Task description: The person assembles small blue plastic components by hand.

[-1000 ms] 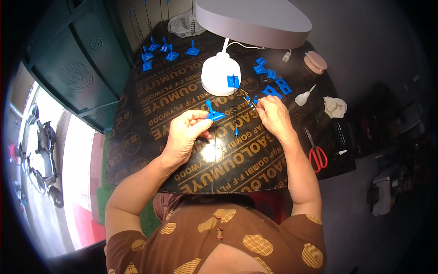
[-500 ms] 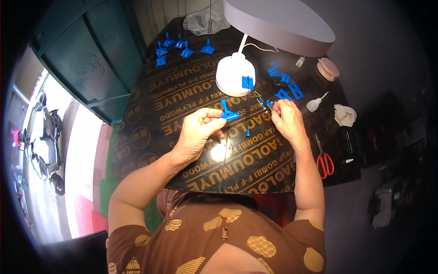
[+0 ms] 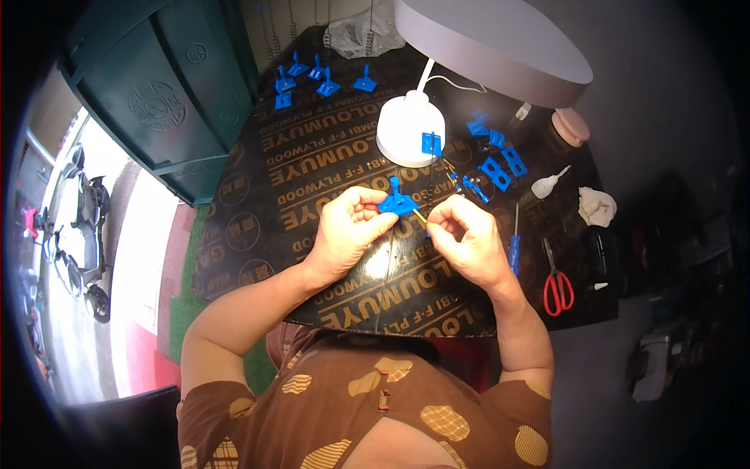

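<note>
Left hand (image 3: 344, 233): is pinching a blue part (image 3: 398, 205) between thumb and fingers.
Right hand (image 3: 469, 241): is pinching a thin yellow stick (image 3: 420, 216) between thumb and fingertips.
Blue part position: is being held over the middle of the table (image 3: 312, 184), its narrow stem pointing far.
Stick tip: is meeting the blue part's right edge in view; firm contact cannot be told.
Lamp base (image 3: 406, 129): is standing on the far side of the hands.
Blue-handled screwdriver (image 3: 515, 252): is lying just right of the right hand.
Red-handled scissors (image 3: 558, 291): are lying farther right, handles near.
Blue stands (image 3: 328, 84): are standing in a group at far left.
</note>
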`<state>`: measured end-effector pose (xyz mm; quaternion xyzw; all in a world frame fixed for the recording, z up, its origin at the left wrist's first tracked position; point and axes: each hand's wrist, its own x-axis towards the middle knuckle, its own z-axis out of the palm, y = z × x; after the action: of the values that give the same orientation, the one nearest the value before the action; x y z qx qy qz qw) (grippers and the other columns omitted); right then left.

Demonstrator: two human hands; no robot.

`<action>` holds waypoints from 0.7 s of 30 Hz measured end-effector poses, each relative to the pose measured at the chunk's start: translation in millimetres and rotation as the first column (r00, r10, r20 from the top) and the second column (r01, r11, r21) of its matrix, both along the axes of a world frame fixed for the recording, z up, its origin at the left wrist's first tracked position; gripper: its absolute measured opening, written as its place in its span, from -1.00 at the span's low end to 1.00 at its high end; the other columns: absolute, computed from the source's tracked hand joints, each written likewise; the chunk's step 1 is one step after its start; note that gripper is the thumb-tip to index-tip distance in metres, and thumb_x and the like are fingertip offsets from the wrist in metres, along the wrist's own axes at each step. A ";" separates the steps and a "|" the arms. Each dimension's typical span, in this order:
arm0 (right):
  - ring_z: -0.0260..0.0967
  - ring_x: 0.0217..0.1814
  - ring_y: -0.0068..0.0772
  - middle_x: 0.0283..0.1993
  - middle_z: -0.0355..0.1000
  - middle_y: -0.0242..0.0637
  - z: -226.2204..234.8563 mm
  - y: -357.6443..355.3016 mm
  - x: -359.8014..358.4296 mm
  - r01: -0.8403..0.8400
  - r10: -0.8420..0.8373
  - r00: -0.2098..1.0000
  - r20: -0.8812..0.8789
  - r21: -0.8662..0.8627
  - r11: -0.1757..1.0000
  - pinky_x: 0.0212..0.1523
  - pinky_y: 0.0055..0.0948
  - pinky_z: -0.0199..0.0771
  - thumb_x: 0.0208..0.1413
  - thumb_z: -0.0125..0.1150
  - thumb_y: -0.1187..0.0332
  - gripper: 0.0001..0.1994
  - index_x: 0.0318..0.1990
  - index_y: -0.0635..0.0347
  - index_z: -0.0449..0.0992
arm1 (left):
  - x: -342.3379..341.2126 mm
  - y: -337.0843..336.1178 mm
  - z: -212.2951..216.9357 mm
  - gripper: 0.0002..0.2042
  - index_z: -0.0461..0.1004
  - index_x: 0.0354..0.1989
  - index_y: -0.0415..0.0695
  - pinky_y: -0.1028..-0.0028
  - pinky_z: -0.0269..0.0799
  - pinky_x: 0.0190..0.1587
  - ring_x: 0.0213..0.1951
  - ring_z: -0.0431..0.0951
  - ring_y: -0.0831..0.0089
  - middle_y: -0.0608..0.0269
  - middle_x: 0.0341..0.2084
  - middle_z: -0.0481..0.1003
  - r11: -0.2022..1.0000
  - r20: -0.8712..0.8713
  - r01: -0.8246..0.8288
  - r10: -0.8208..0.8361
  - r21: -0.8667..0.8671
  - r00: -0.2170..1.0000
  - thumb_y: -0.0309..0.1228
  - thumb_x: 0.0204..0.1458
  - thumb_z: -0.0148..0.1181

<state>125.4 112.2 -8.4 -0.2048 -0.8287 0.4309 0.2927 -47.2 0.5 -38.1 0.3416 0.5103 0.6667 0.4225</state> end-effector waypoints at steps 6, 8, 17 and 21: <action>0.35 -0.48 -0.52 -0.48 0.38 -0.32 -4.2 -6.8 -4.3 -0.007 0.009 0.999 -0.033 0.064 0.998 -0.42 -0.54 0.37 -0.06 0.23 0.55 -0.93 -0.41 0.27 0.46 | 3.5 0.3 -1.6 -0.69 0.37 -0.07 -0.34 0.62 0.46 -0.23 -0.34 0.49 0.61 0.23 -0.35 0.49 1.000 -0.077 0.013 -0.013 0.005 0.997 -0.58 0.00 0.25; 0.35 -0.47 -0.47 -0.47 0.38 -0.30 -3.9 -7.4 -5.0 0.000 0.003 0.999 -0.037 0.066 0.998 -0.41 -0.51 0.38 -0.07 0.23 0.55 -0.93 -0.42 0.28 0.46 | 4.5 0.4 -5.1 -0.71 0.39 -0.12 -0.31 0.72 0.38 -0.35 -0.42 0.41 0.75 0.35 -0.42 0.46 1.000 -0.144 -0.014 0.015 0.008 0.989 -0.62 -0.04 0.27; 0.36 -0.47 -0.44 -0.49 0.38 -0.29 -6.0 -8.7 -5.9 0.012 -0.010 0.999 -0.031 0.065 0.998 -0.42 -0.49 0.37 -0.07 0.23 0.54 -0.93 -0.44 0.28 0.45 | 7.4 0.3 -9.4 -0.71 0.41 -0.14 -0.28 0.73 0.33 -0.39 -0.47 0.35 0.77 0.43 -0.49 0.41 0.997 -0.246 -0.048 0.062 0.062 0.967 -0.63 -0.07 0.28; 0.34 -0.48 -0.42 -0.50 0.37 -0.29 -6.4 -9.6 -6.3 0.026 -0.023 0.999 -0.035 0.097 0.995 -0.42 -0.47 0.37 -0.08 0.23 0.54 -0.93 -0.45 0.27 0.44 | 7.5 0.6 -10.4 -0.71 0.41 -0.14 -0.27 0.72 0.34 -0.38 -0.46 0.36 0.77 0.43 -0.49 0.41 0.997 -0.237 -0.045 0.057 0.058 0.970 -0.62 -0.07 0.29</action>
<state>119.1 102.6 -14.9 -0.1932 -0.8410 0.3899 0.3214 -39.6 1.1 -48.5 0.4169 0.5483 0.6446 0.3318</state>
